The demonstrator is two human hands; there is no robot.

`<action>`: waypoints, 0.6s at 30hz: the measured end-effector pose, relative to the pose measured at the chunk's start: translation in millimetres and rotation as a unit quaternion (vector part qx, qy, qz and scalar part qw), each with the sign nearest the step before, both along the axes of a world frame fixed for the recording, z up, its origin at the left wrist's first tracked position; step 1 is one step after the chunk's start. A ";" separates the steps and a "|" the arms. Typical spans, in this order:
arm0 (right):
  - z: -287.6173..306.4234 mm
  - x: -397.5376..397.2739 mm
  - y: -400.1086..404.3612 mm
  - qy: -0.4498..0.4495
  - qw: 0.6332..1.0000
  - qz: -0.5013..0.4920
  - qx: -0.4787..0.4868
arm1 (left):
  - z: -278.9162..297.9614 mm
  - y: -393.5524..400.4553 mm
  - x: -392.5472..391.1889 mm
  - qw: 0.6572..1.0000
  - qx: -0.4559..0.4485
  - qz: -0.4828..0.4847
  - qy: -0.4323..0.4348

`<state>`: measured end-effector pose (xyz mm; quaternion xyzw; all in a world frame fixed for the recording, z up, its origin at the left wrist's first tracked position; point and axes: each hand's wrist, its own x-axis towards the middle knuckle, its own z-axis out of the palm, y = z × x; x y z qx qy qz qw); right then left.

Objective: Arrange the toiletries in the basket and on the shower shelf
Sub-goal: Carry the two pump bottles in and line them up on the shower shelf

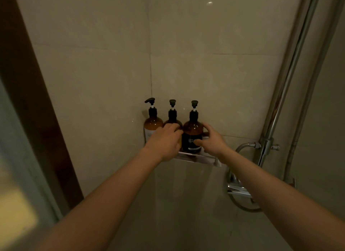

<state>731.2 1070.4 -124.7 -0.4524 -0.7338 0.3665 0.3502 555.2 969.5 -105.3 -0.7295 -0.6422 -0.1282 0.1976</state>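
Tiled shower corner, dim: right hand (211,140) thumb and fingers spread around the right amber pump bottle (192,136) on the corner shelf (197,156); left hand (164,141) fingers curl onto the middle pump bottle (172,118). Bottles likely rigid, heavy, slick; grip the body, not the pump.

1. I face a dim corner of large beige wall tiles (205,73).
2. A chrome shower pipe (291,78) runs up the right wall, above a chrome mixer tap (237,190).
3. A dark brown frame (31,93) stands on my left.
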 end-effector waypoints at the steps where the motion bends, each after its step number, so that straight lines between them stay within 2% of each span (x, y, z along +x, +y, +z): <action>1: 0.0 -0.8 0.3 0.001 1.000 -0.002 0.003 | -0.6 0.4 -0.9 1.000 0.003 -0.002 0.003; 14: -1.3 1.3 -1.2 0.007 1.000 0.014 0.016 | -11.5 0.0 0.2 0.999 0.027 -0.026 -0.032; 16: -0.9 1.5 -1.6 0.007 1.000 0.015 0.017 | -10.6 -2.3 0.6 0.998 0.032 -0.023 -0.055; 18: -0.9 1.1 -1.3 0.001 1.000 0.014 0.020 | -11.6 -5.1 -2.3 0.992 0.043 0.005 -0.118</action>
